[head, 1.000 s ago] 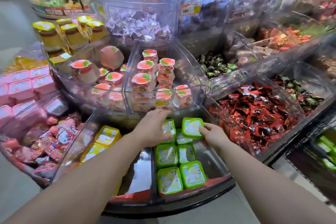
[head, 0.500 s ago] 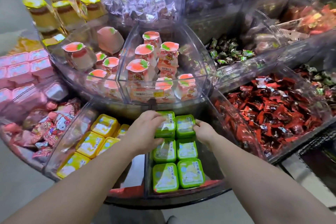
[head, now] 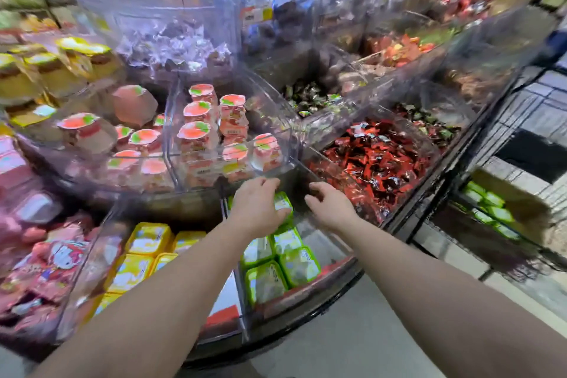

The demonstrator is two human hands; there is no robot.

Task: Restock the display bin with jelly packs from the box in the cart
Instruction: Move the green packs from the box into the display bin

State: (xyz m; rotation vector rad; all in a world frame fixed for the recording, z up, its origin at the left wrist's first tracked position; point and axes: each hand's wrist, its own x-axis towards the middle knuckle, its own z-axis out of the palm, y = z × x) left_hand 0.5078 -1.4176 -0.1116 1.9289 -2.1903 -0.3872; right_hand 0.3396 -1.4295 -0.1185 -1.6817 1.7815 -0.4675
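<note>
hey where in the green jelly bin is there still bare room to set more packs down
The green jelly packs fill the bin's left side, front to back. Bare floor shows along the right, between the packs and the clear wall next to the red candies. The back is crowded: the left hand lies on a pack there, and the right hand hovers beside it.

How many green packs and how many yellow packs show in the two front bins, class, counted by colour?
Green packs: 5 showing; the left hand may hide more.
Yellow packs: 5
Total: 10
</note>
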